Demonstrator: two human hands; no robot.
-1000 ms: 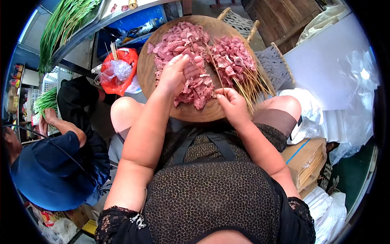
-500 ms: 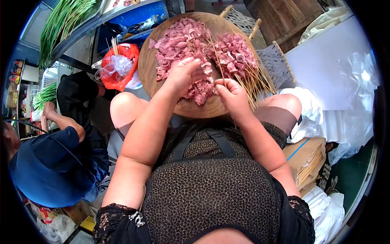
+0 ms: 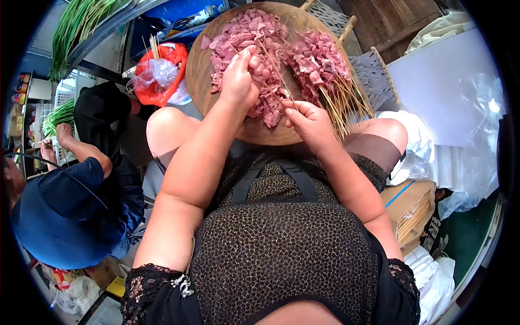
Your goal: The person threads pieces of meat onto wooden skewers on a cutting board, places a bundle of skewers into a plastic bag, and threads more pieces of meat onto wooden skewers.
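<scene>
A round wooden board (image 3: 201, 70) bears a pile of loose pinkish meat pieces (image 3: 252, 28) on its left. On its right lie several skewers threaded with meat (image 3: 319, 59), their bare stick ends (image 3: 346, 108) pointing toward me. My left hand (image 3: 242, 77) is over the loose pile, fingers curled in; what they hold is hidden. At the board's near side, my right hand (image 3: 310, 122) pinches a thin wooden skewer (image 3: 277, 70), which slants up and left over the meat. A small piece of meat lies at its fingertips.
A red bag (image 3: 179, 57) with clear plastic and upright sticks stands left of the board. Another person (image 3: 65, 211) at the far left handles green stalks (image 3: 59, 116). A woven chair (image 3: 374, 81), a pale panel (image 3: 439, 86) and cardboard (image 3: 409, 208) are at right.
The board and meat appear higher in view. My left hand's fingers have curled in more, and it has moved up slightly. My right hand still pinches the skewer. The other person's hands have moved apart.
</scene>
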